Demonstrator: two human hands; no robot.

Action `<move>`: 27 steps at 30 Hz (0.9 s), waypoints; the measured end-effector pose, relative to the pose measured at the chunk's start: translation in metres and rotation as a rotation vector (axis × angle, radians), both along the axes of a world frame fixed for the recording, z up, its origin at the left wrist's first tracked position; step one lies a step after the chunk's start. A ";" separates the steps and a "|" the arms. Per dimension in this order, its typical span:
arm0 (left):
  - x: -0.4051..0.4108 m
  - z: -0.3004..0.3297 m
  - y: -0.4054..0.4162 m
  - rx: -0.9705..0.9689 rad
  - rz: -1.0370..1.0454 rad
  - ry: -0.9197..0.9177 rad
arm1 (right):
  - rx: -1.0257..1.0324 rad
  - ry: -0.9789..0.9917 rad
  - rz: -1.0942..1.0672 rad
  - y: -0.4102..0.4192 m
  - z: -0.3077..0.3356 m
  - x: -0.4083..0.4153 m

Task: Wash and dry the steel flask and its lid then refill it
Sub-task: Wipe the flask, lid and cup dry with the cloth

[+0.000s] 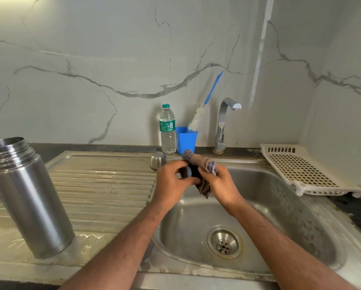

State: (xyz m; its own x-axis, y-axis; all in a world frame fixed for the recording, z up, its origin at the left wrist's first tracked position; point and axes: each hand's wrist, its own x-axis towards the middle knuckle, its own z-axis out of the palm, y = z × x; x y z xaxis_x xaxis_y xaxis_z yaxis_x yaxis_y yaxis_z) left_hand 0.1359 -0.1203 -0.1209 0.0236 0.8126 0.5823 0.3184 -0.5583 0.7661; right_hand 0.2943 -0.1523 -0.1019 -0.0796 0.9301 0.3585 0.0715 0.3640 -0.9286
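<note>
The tall cylindrical steel flask [29, 197] stands open, without lid, on the wet ribbed draining board [104, 185] at the left of the steel sink [280, 216]. Over the left rim of the sink basin, the left hand [173, 181] grips a small dark round lid [186, 172] with curled fingers and thumb. The right hand [219, 185] holds a brown and blue striped cloth [200, 164] against this lid, its fingers closed around the fabric; one end of the cloth stands up above the hands and another end hangs below them. Just behind the left hand, a small steel cup [157, 160] sits upside down on the board. Near the wall stand a clear plastic water bottle with green cap [167, 130] and, just beside it, a blue plastic cup [186, 140] that holds a white bottle brush with blue handle [204, 107]. The chrome tap [224, 122] rises behind the basin, and a white plastic perforated rack [305, 170] lies at the right.
</note>
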 end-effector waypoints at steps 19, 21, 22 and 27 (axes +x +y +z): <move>0.006 0.008 -0.008 -0.589 -0.316 -0.611 | 0.037 0.014 0.007 0.001 -0.005 -0.004; 0.008 0.013 -0.009 -0.570 -0.371 -0.729 | -0.060 0.113 0.010 0.001 -0.006 -0.002; 0.008 0.016 -0.008 -0.557 -0.390 -0.804 | -0.086 0.136 0.006 0.001 -0.006 -0.001; 0.001 0.014 0.001 -0.504 -0.365 -0.882 | 0.026 0.008 -0.010 -0.002 -0.006 -0.005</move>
State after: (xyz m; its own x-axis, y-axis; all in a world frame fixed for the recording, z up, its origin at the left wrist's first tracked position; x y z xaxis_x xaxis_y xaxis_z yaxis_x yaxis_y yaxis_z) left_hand 0.1367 -0.1190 -0.1073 0.0487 0.9925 0.1124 -0.5799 -0.0635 0.8122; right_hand 0.2893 -0.1540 -0.1076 -0.0669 0.9214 0.3829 0.0680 0.3870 -0.9196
